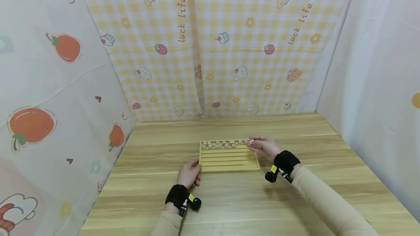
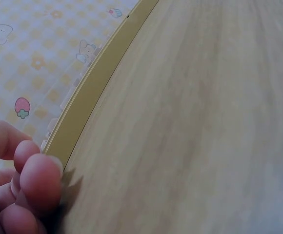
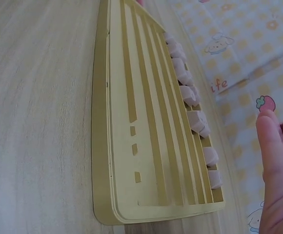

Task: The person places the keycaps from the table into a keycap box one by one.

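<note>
A shallow yellow tray point(image 1: 229, 164) with raised parallel ridges lies on the table. Pale pink keycaps point(image 1: 218, 146) stand in its two far rows, several in each. My left hand point(image 1: 188, 174) holds the tray's near left corner, with thumb and fingertips at the rim; the left wrist view shows the yellow side wall point(image 2: 90, 90) running away from these fingers. Above the far right corner, my right hand point(image 1: 267, 148) pinches a small pale keycap point(image 1: 251, 141). In the right wrist view that piece is mostly hidden behind the fingers point(image 3: 273, 156).
The wood-grain table point(image 1: 157, 145) extends around the tray on all sides. A yellow checked cloth point(image 1: 223, 61) hangs behind it, and pale cloths flank it left and right. Each wrist wears a black band with a small camera point(image 1: 195, 203).
</note>
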Tool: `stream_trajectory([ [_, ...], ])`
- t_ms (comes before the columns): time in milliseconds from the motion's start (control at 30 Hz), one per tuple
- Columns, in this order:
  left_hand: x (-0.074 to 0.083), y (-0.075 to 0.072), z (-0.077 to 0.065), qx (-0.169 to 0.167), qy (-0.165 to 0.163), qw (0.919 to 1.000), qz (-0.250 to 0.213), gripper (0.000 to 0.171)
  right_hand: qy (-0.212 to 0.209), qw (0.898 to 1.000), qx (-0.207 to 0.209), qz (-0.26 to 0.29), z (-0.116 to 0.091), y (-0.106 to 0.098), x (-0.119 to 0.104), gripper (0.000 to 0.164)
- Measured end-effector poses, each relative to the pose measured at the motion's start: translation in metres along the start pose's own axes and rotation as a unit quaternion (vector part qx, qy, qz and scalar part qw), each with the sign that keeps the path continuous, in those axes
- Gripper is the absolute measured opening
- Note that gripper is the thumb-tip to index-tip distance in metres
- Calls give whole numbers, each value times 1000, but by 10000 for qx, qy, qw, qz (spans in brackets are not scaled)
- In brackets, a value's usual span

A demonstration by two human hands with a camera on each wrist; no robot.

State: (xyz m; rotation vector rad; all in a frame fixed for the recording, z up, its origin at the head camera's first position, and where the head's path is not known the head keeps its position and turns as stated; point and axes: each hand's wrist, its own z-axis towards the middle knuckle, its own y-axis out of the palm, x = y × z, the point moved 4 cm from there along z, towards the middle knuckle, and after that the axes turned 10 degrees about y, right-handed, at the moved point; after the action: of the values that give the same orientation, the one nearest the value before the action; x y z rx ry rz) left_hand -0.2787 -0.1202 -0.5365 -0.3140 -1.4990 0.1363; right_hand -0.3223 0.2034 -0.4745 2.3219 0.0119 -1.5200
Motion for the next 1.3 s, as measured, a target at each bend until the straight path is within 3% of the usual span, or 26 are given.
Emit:
stream_trajectory([
  [100,1,-1,0,13,-26,10000,60,48,13,9994,253,-232,5,1,0,52],
  [233,2,0,-1,18,-27,10000,38,48,-82,9932,654,-963,13,2,2,48],
  [300,2,0,-2,20,-8,10000,34,48,-188,9848,821,-1520,16,2,2,44],
  [400,0,1,-3,18,-45,10000,49,48,-301,9642,1022,-2427,21,2,5,37],
  [433,0,1,-4,13,-61,10000,61,47,-345,9544,1119,-2747,23,2,5,34],
  [500,0,0,-4,10,-72,9999,77,47,-628,9204,1321,-3627,26,3,3,27],
  [633,3,-1,-2,15,-44,10000,76,48,-1383,8354,1696,-5041,31,8,-7,14],
  [667,4,-1,-2,17,-40,10000,79,48,-1528,8181,1740,-5264,32,10,-9,13],
  [700,4,-1,-2,13,-33,10000,86,48,-1595,8102,1743,-5364,33,11,-10,12],
  [1033,2,3,-2,-49,-158,9998,56,50,-1329,7697,1772,-5987,45,16,0,8],
  [1300,-1,1,1,-23,-136,9999,54,49,-1155,7720,1835,-5975,52,16,3,11],
])
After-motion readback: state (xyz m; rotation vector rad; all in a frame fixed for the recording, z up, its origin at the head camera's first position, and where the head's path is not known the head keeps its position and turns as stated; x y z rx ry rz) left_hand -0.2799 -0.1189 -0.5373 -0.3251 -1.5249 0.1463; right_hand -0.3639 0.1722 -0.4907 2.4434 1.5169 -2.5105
